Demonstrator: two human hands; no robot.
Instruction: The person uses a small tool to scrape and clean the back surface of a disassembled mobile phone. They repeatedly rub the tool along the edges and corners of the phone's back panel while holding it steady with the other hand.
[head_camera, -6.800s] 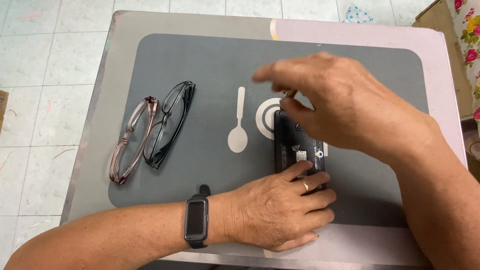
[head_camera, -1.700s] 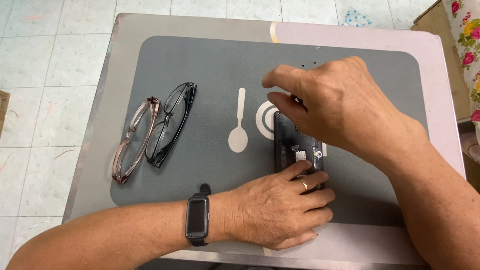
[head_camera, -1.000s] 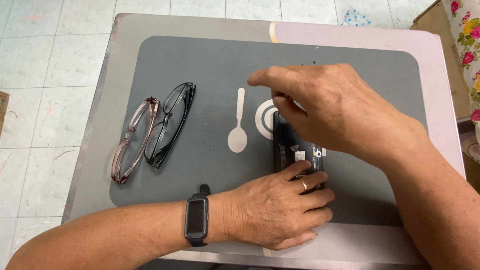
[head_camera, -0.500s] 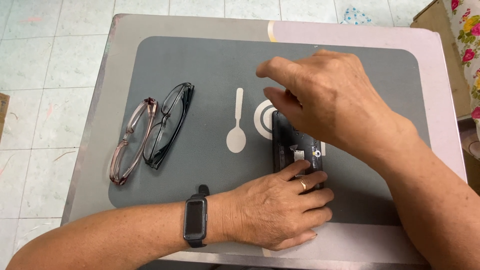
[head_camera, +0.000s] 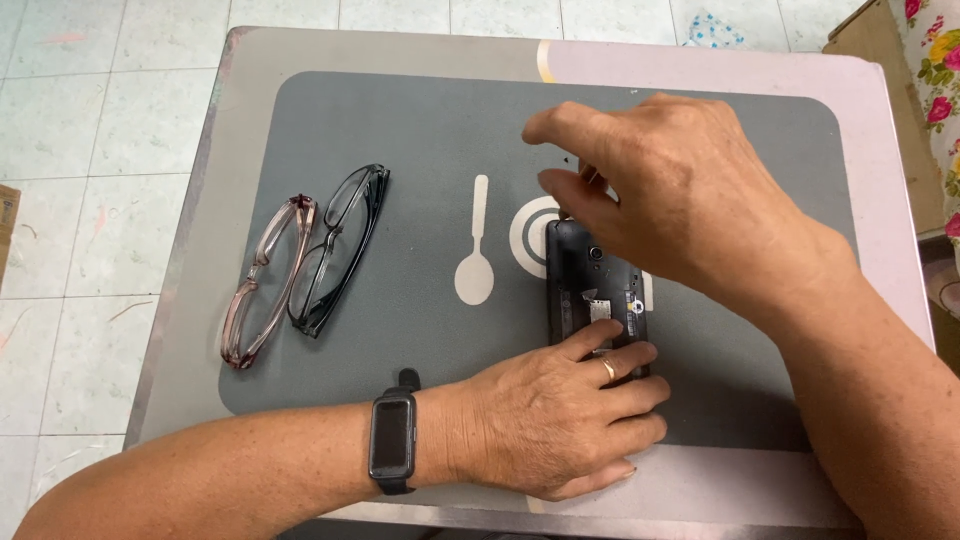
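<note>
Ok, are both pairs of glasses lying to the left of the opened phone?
Yes, the pinkish glasses and black glasses lie side by side left of the phone.

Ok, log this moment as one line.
left hand pins opened phone | right hand fingers pinch at its top end, tool unclear | two glasses lie left on grey mat

I judge this a home setting, not a workshop. The small metal-edged table (head_camera: 180, 270) carries a grey dining placemat (head_camera: 420, 130) printed with a white spoon and plate outline. Beyond the table's far edge lies pale tiled flooring (head_camera: 90, 110). Right of the table I see floral fabric (head_camera: 935, 70) beside a brown cardboard box (head_camera: 870, 35).
</note>
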